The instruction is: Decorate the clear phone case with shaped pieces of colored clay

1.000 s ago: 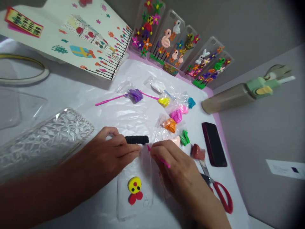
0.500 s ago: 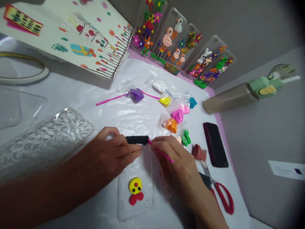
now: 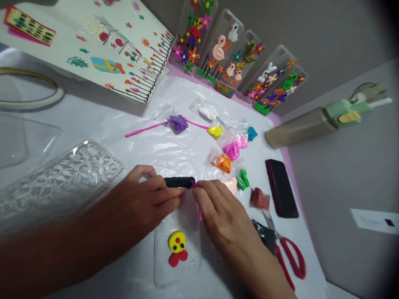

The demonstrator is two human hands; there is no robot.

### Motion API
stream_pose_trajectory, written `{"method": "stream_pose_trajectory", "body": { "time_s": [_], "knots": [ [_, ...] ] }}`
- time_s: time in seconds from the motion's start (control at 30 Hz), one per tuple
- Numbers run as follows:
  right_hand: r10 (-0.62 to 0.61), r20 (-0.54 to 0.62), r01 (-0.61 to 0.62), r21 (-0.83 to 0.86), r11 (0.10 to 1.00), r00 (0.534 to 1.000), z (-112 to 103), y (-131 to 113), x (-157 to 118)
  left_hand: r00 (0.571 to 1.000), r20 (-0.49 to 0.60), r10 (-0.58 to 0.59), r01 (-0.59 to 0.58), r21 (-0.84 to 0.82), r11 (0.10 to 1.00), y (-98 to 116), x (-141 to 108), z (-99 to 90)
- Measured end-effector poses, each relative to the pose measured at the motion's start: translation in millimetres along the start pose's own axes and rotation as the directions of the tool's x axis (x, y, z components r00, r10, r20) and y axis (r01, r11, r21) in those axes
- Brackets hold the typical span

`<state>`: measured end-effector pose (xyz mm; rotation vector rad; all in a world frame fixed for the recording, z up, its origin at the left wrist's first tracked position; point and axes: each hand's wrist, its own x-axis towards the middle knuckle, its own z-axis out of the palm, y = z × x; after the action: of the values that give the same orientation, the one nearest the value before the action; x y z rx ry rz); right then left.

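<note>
My left hand [image 3: 156, 195] has its fingers closed around a black ridged roll [image 3: 180, 182], whose right end sticks out past the fingers. My right hand [image 3: 218, 207] pinches a thin pink modelling tool [image 3: 200, 214]; its tip meets the right end of the roll, and most of its shaft is behind the fingers. Beneath both hands lies a clear phone case [image 3: 166, 274]. On the case sits a yellow clay face [image 3: 177, 242] with black eyes, a red nose and a red clay bow [image 3: 178, 258].
Bagged clay lumps, including purple [image 3: 178, 123], orange [image 3: 223, 162] and green [image 3: 242, 180], lie beyond my hands. Red-handled scissors [image 3: 293, 257], a phone [image 3: 282, 189] and a bottle [image 3: 299, 128] are on the right. A textured clear case [image 3: 65, 178] lies left; decorated cases [image 3: 222, 50] stand behind.
My right hand has shifted slightly left and rolled over, so the pink tool's shaft now points down rather than to the lower right. My left hand and the roll look the same.
</note>
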<state>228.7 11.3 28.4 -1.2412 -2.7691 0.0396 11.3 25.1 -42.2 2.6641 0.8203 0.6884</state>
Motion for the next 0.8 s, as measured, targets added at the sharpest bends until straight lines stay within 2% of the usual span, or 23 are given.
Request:
{"method": "stream_pose_trajectory", "body": {
  "time_s": [0.1, 0.2, 0.47, 0.67, 0.8],
  "knots": [
    [-0.018, -0.016, 0.018, -0.035, 0.999, 1.000, -0.3, -1.2, 0.5, 0.999, -0.029, 0.014, -0.014, -0.001, 1.000, -0.2, 0.9, -0.4],
    [-0.005, 0.046, 0.008, -0.063, 0.998, 0.999, -0.8, -3.5, -2.2, 0.999, -0.048, 0.019, -0.020, -0.019, 1.000, -0.1, 1.4, -1.3],
    [0.039, 0.097, -0.035, -0.048, 0.998, 0.995, -0.5, -7.7, -8.2, 0.999, -0.020, 0.050, -0.050, 0.014, 0.999, -0.6, 2.3, -2.9],
    [0.106, 0.124, -0.127, 0.179, 0.976, 0.987, -11.6, -1.1, -16.7, 0.997, -0.037, 0.071, -0.070, 0.028, 0.997, -0.1, 5.2, -6.8],
    [0.198, 0.029, -0.199, 0.236, 0.951, 0.980, -9.3, 9.7, -20.7, 0.999, -0.008, 0.050, -0.050, 0.004, 0.999, 0.6, 6.2, -8.2]
  ]
}}
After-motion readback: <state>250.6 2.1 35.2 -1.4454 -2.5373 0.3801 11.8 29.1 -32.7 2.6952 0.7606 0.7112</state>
